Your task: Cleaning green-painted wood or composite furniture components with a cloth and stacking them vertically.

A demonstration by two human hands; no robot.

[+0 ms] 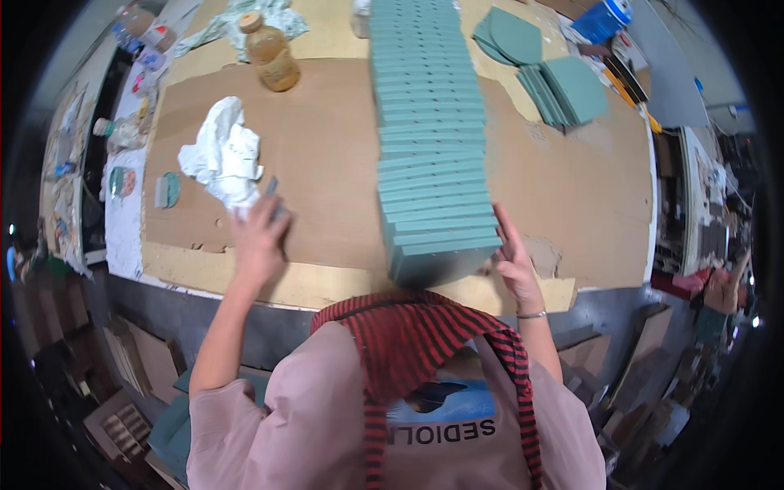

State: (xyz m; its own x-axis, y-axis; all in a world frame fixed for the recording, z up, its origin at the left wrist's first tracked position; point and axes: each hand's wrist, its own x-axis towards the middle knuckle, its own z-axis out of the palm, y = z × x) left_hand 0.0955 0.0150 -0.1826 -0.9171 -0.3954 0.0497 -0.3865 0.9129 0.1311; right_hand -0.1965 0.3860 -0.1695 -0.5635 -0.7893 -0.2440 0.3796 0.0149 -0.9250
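Observation:
A long row of green panels (433, 175), stood close together on edge, runs away from me along the middle of the table. My right hand (514, 260) is at the right side of its near end, fingers stretched out and thumb apart. Whether the fingertips press on the panels is hard to tell. Over on the left, my left hand (263, 238) has its fingers closed around a thin grey strip-like piece (272, 187), whose kind I cannot make out. A crumpled white cloth (229, 151) lies just beyond that hand.
Brown cardboard (327, 122) covers much of the table. A bottle of amber liquid (272, 53) stands at the far left, near a pale green cloth (233, 28). More green panels (563, 90) lie at the far right, near a blue can (603, 20). A small green piece (167, 189) lies left.

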